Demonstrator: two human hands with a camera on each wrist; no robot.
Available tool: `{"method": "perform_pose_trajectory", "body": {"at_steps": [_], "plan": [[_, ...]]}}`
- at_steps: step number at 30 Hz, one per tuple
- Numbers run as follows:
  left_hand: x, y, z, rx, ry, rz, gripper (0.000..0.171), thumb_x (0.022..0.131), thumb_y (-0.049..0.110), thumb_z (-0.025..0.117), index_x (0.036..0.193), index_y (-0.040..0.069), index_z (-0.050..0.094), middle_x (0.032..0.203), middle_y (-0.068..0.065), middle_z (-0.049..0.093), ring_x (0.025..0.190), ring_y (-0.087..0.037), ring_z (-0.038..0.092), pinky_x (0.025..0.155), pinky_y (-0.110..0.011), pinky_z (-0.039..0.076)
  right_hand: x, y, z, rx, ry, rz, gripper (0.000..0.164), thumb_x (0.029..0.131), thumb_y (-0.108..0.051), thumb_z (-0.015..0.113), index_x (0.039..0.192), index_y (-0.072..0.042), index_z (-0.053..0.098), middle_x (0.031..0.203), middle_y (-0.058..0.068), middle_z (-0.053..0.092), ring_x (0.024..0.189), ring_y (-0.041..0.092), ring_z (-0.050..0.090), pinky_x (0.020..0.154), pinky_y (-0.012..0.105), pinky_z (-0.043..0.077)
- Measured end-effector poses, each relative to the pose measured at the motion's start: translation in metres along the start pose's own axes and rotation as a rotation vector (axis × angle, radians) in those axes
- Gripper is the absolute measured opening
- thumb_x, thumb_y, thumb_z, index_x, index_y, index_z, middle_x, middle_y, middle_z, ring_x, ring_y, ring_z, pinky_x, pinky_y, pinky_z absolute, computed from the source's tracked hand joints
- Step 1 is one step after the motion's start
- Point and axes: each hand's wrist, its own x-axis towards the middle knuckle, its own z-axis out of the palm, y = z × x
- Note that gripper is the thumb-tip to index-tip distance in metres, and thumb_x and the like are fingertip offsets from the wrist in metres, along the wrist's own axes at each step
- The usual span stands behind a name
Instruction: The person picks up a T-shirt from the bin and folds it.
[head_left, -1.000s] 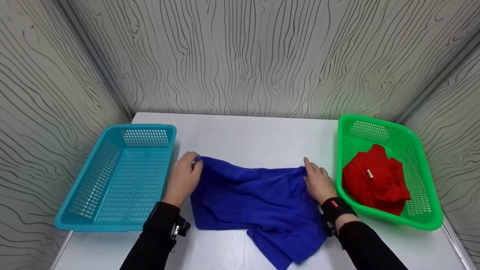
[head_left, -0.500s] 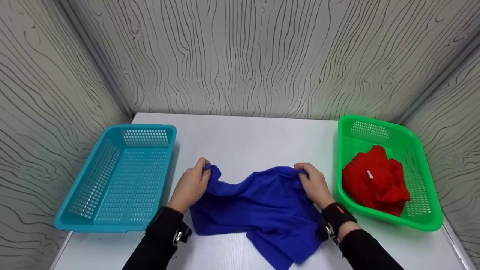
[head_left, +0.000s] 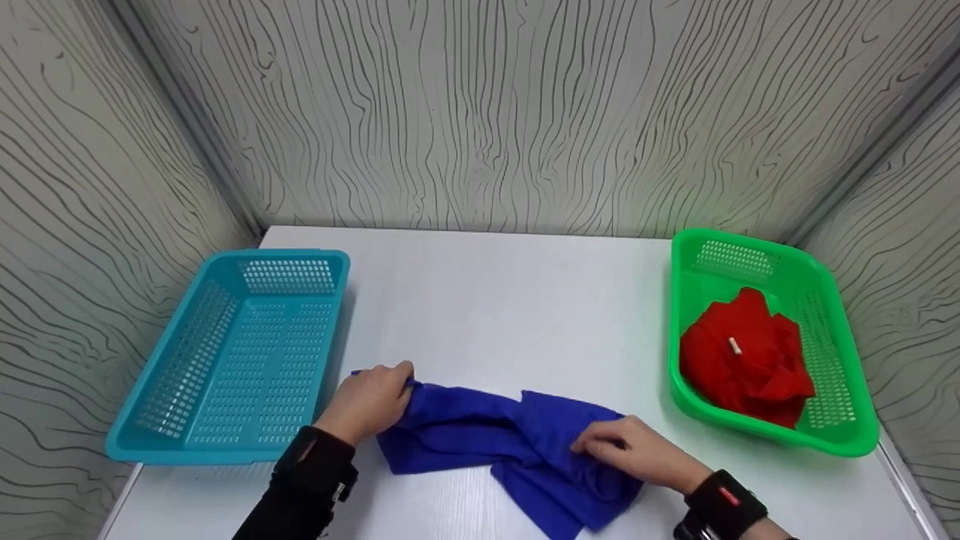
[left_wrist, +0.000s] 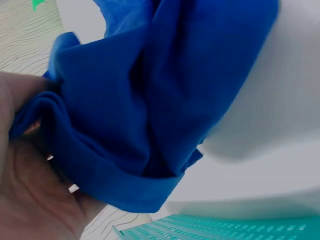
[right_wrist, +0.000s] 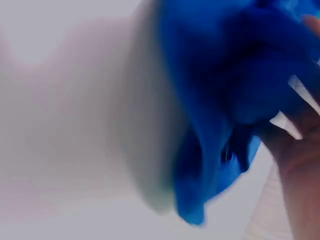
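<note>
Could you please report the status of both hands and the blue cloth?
Left hand grips the blue cloth at left; right hand at its right part, grip unclear. Cloth rumpled. Nothing visibly in the way.

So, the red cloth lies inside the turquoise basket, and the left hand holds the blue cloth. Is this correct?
Not entirely: the red cloth lies inside the green basket, as the head view shows. The rest is right: the left hand holds the blue cloth.
</note>
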Motion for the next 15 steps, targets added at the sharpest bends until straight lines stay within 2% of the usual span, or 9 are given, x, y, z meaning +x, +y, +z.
{"method": "perform_pose_trajectory", "body": {"at_steps": [2,4,5,7,9,11,15], "plan": [[-0.001,-0.001,0.001,0.005,-0.016,-0.005,0.012,0.092,0.023,0.049,0.085,0.016,0.055,0.067,-0.001,0.058,0.055,-0.013,0.048,0.049,-0.029,0.036,0.006,0.002,0.001,-0.033,0.154,0.166,0.014,0.091,-0.013,0.055,0.099,-0.01,0.067,0.088,0.004,0.073,0.081,0.016,0.068,0.074,0.028,0.053],[0.0,-0.002,0.002,0.008,-0.022,-0.008,0.012,0.092,0.023,0.05,0.086,0.015,0.056,0.067,0.0,0.058,0.055,-0.012,0.047,0.049,-0.029,0.036,0.013,0.003,0.004,-0.161,0.281,0.327,0.02,0.088,-0.02,0.06,0.104,-0.009,0.064,0.085,0.005,0.069,0.073,0.018,0.064,0.064,0.027,0.05],[-0.001,-0.002,0.002,0.009,-0.025,-0.012,0.012,0.092,0.023,0.05,0.086,0.015,0.056,0.067,-0.001,0.059,0.056,-0.012,0.048,0.049,-0.029,0.037,0.016,0.003,0.006,-0.252,0.31,0.399,0.026,0.086,-0.026,0.063,0.105,-0.009,0.063,0.083,0.006,0.068,0.071,0.019,0.063,0.062,0.029,0.049],[-0.002,-0.002,0.002,0.013,-0.03,-0.019,0.012,0.092,0.024,0.05,0.086,0.015,0.056,0.068,-0.001,0.059,0.056,-0.013,0.048,0.049,-0.03,0.037,0.021,0.002,0.011,-0.44,0.298,0.507,0.037,0.081,-0.039,0.066,0.103,-0.009,0.062,0.081,0.006,0.066,0.068,0.019,0.061,0.057,0.033,0.045],[-0.003,-0.001,0.002,0.012,-0.036,-0.025,0.012,0.092,0.024,0.05,0.086,0.015,0.056,0.068,-0.001,0.058,0.057,-0.013,0.048,0.049,-0.03,0.037,0.024,0.003,0.016,-0.529,0.262,0.543,0.044,0.077,-0.047,0.068,0.099,-0.009,0.062,0.08,0.007,0.065,0.067,0.023,0.06,0.056,0.038,0.044],[-0.004,0.001,0.001,0.004,-0.04,-0.028,0.012,0.092,0.024,0.051,0.085,0.015,0.055,0.067,-0.001,0.057,0.057,-0.014,0.048,0.049,-0.03,0.036,0.025,0.004,0.02,-0.521,0.278,0.527,0.041,0.077,-0.046,0.068,0.094,-0.009,0.063,0.078,0.008,0.067,0.069,0.025,0.063,0.058,0.04,0.046],[-0.007,0.001,0.001,-0.013,-0.038,-0.02,0.012,0.092,0.024,0.051,0.084,0.015,0.055,0.067,0.0,0.055,0.057,-0.014,0.046,0.05,-0.029,0.035,0.029,0.006,0.023,-0.319,0.386,0.477,0.023,0.081,-0.03,0.069,0.095,-0.012,0.068,0.088,0.005,0.069,0.082,0.023,0.066,0.072,0.041,0.05]]}}
